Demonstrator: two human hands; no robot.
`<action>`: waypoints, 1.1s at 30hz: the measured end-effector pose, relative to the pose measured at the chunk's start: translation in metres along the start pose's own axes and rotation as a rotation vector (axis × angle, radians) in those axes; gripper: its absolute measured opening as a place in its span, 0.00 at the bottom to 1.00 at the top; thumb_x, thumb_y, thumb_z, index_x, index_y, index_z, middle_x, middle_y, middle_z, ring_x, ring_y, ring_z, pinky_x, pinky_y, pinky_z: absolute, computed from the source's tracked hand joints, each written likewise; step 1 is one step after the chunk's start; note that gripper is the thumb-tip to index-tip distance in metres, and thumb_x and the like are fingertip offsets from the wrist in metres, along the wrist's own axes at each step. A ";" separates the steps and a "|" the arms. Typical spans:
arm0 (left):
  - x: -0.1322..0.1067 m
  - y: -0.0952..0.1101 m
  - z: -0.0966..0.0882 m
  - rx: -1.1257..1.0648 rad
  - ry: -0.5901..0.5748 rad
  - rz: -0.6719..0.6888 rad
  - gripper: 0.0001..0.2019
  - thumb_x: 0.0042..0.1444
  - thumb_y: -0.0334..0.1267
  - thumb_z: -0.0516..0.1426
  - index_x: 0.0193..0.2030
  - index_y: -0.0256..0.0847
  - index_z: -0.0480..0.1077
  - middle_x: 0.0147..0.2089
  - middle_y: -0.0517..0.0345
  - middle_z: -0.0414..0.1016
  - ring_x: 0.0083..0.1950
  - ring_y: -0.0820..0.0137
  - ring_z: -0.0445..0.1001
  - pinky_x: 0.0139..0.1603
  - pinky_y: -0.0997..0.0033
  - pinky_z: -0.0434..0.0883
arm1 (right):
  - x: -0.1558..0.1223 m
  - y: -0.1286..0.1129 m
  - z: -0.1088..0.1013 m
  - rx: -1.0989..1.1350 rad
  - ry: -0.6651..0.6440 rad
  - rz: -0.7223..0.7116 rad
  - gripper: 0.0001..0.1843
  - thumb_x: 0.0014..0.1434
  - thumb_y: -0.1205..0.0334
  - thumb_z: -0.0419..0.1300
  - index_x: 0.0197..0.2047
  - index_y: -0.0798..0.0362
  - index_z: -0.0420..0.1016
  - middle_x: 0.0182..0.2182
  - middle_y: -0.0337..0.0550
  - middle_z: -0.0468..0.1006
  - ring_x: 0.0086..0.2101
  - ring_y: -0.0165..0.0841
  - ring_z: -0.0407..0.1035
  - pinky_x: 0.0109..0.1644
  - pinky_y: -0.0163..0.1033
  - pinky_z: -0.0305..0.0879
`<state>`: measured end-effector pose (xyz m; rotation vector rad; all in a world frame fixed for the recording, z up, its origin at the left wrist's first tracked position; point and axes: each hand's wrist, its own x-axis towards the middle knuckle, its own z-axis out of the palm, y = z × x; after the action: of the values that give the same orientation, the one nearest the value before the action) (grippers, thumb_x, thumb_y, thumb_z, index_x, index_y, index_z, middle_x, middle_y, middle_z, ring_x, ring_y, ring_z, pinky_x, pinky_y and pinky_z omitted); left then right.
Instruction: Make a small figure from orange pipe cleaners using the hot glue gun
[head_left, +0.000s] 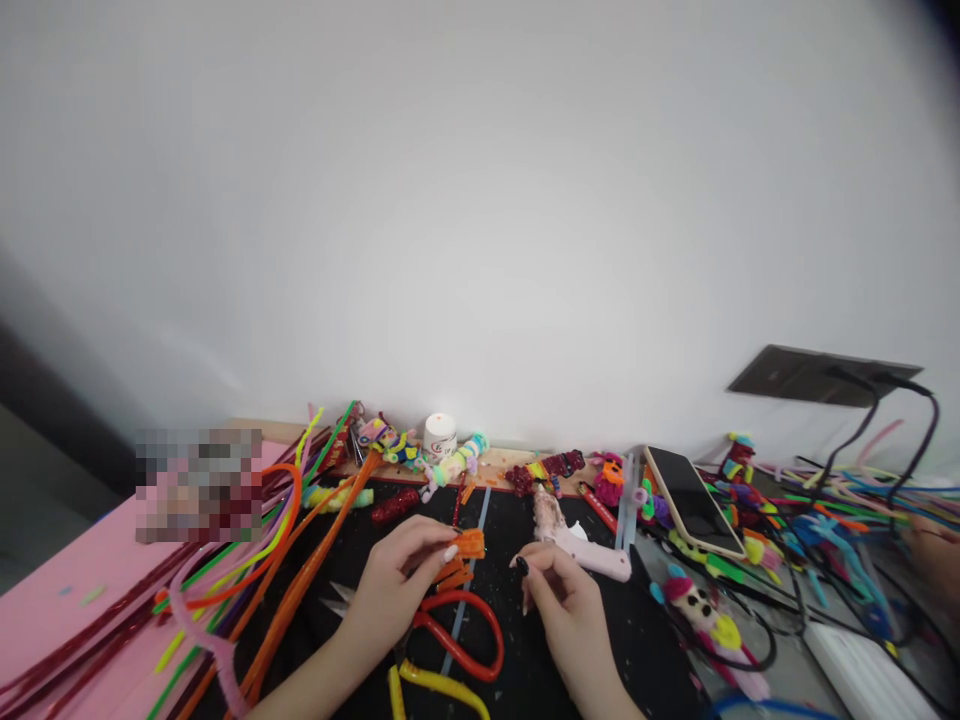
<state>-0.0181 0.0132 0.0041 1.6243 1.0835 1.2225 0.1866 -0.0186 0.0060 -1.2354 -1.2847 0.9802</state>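
My left hand (409,570) pinches a short, flat bundle of orange pipe cleaner (471,544) between thumb and fingers. More short orange pieces (454,575) lie just below it. To the right, my right hand (559,595) has its thumb and fingertips pressed together; a dark spot shows there, and I cannot make out what they hold, if anything. Red-handled scissors (499,640) lie on the black mat (517,690) between my hands, and a yellow handle (442,680) lies nearer to me. Behind my right hand is a pale pink glue gun (592,556).
Long pipe cleaners (285,600) spread over the left side. Pipe-cleaner figures, a paper cup (439,437) and a phone (694,500) line the wall. At right are a doll figure (705,620), cables, a white power strip (862,670) and another person's hand (934,560).
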 end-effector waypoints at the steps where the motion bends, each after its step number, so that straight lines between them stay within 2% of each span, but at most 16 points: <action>1: 0.000 0.000 0.000 -0.002 0.001 0.000 0.06 0.57 0.34 0.57 0.37 0.41 0.75 0.38 0.54 0.76 0.41 0.68 0.75 0.42 0.72 0.73 | 0.000 0.001 0.000 0.008 -0.002 0.002 0.18 0.57 0.49 0.60 0.26 0.54 0.68 0.28 0.41 0.71 0.20 0.27 0.61 0.23 0.33 0.59; 5: 0.000 0.001 0.000 0.004 0.013 0.006 0.05 0.57 0.34 0.57 0.36 0.41 0.75 0.38 0.54 0.76 0.40 0.68 0.75 0.41 0.72 0.73 | 0.000 0.005 0.001 -0.004 -0.039 0.010 0.18 0.62 0.48 0.52 0.27 0.51 0.63 0.19 0.34 0.64 0.20 0.29 0.60 0.25 0.33 0.58; 9: -0.001 0.001 0.001 -0.003 0.012 0.004 0.05 0.56 0.34 0.57 0.36 0.41 0.75 0.38 0.55 0.76 0.40 0.68 0.75 0.42 0.72 0.73 | 0.001 0.008 0.000 -0.112 -0.064 -0.011 0.22 0.65 0.48 0.45 0.23 0.50 0.58 0.18 0.34 0.62 0.21 0.29 0.58 0.26 0.33 0.55; 13: -0.001 0.001 0.001 -0.005 0.004 -0.005 0.06 0.56 0.35 0.57 0.36 0.41 0.75 0.38 0.54 0.76 0.41 0.67 0.75 0.42 0.72 0.73 | 0.002 0.009 -0.004 -0.225 -0.065 -0.003 0.23 0.64 0.50 0.46 0.20 0.50 0.56 0.16 0.33 0.60 0.19 0.28 0.55 0.25 0.34 0.51; 15: -0.001 0.001 0.001 -0.011 0.006 -0.012 0.06 0.56 0.35 0.57 0.36 0.41 0.75 0.38 0.54 0.76 0.41 0.67 0.75 0.42 0.71 0.74 | 0.002 0.008 -0.006 -0.259 -0.051 -0.022 0.22 0.63 0.52 0.48 0.19 0.51 0.58 0.16 0.34 0.61 0.20 0.28 0.56 0.25 0.34 0.51; 18: -0.001 -0.002 0.002 -0.032 0.022 -0.019 0.06 0.56 0.36 0.57 0.36 0.40 0.75 0.39 0.53 0.75 0.42 0.66 0.75 0.42 0.71 0.74 | 0.003 0.008 -0.007 -0.249 -0.023 -0.070 0.15 0.61 0.56 0.52 0.24 0.52 0.64 0.20 0.35 0.63 0.22 0.29 0.57 0.25 0.33 0.53; 21: -0.001 -0.007 0.003 -0.078 0.066 -0.041 0.05 0.55 0.36 0.57 0.36 0.40 0.75 0.42 0.52 0.75 0.44 0.66 0.75 0.44 0.70 0.74 | 0.003 0.008 -0.007 -0.208 -0.012 -0.102 0.10 0.60 0.58 0.53 0.28 0.52 0.64 0.25 0.36 0.65 0.22 0.28 0.57 0.26 0.33 0.54; 26: 0.000 -0.010 0.003 -0.167 0.127 -0.119 0.07 0.55 0.38 0.57 0.40 0.40 0.73 0.47 0.51 0.75 0.47 0.65 0.75 0.49 0.66 0.73 | 0.005 0.006 -0.008 -0.301 -0.076 -0.166 0.19 0.64 0.59 0.48 0.20 0.51 0.59 0.20 0.36 0.63 0.24 0.30 0.60 0.28 0.34 0.56; 28: 0.000 -0.008 0.002 -0.180 0.104 -0.168 0.09 0.55 0.39 0.57 0.42 0.40 0.72 0.44 0.51 0.77 0.46 0.65 0.76 0.50 0.65 0.73 | 0.005 0.004 -0.008 -0.314 -0.067 -0.213 0.14 0.62 0.62 0.50 0.25 0.53 0.66 0.25 0.40 0.68 0.27 0.31 0.64 0.30 0.34 0.58; 30: 0.000 -0.005 0.003 -0.168 0.055 -0.192 0.09 0.55 0.39 0.57 0.42 0.40 0.72 0.41 0.52 0.78 0.44 0.64 0.76 0.48 0.65 0.74 | 0.005 0.003 -0.006 -0.293 -0.054 -0.203 0.07 0.58 0.65 0.53 0.38 0.53 0.71 0.33 0.43 0.72 0.28 0.31 0.65 0.29 0.33 0.60; 32: -0.002 -0.001 0.005 -0.143 -0.011 -0.167 0.08 0.55 0.37 0.57 0.40 0.40 0.72 0.41 0.52 0.78 0.43 0.64 0.76 0.47 0.65 0.74 | 0.003 0.002 -0.003 -0.263 -0.078 -0.147 0.17 0.55 0.67 0.55 0.49 0.52 0.69 0.38 0.44 0.73 0.25 0.29 0.64 0.25 0.32 0.58; 33: -0.003 0.000 0.006 -0.129 -0.047 -0.140 0.07 0.55 0.36 0.57 0.39 0.40 0.73 0.42 0.52 0.78 0.44 0.64 0.76 0.47 0.66 0.74 | 0.001 0.002 -0.002 -0.253 -0.105 -0.121 0.20 0.54 0.67 0.55 0.52 0.52 0.68 0.38 0.44 0.74 0.25 0.28 0.63 0.24 0.32 0.58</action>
<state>-0.0127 0.0094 0.0024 1.4486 1.0484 1.1330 0.1890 -0.0173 0.0049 -1.2931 -1.5842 0.8227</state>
